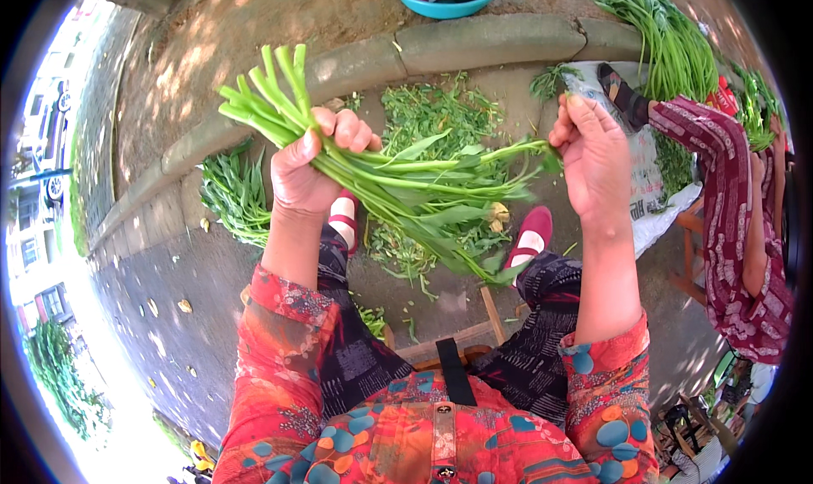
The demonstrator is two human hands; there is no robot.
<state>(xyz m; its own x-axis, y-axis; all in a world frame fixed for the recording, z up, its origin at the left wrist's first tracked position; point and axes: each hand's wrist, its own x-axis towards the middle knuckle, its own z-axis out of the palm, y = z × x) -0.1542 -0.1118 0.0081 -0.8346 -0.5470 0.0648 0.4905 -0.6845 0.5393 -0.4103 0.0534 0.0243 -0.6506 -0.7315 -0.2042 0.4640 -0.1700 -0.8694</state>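
My left hand (309,166) is wrapped round a bunch of water spinach (385,183), near its thick cut ends, which point up and left. The leafy stems spread from my fist to the right and droop. My right hand (594,158) is raised at the other side, fingers pinched together at the tip of one long stem (517,149) that reaches out of the bunch. Below, between my shoes, lies a heap of plucked leaves and stems (440,116). Another bundle of greens (239,192) rests on the ground left of my left wrist.
A concrete kerb (457,44) curves across the far side, with a blue basin (449,6) beyond it. On the right, a person in maroon patterned clothes (724,179) sits beside a white sack (639,175) and a large pile of long greens (677,52). A wooden stool edge (491,315) shows between my legs.
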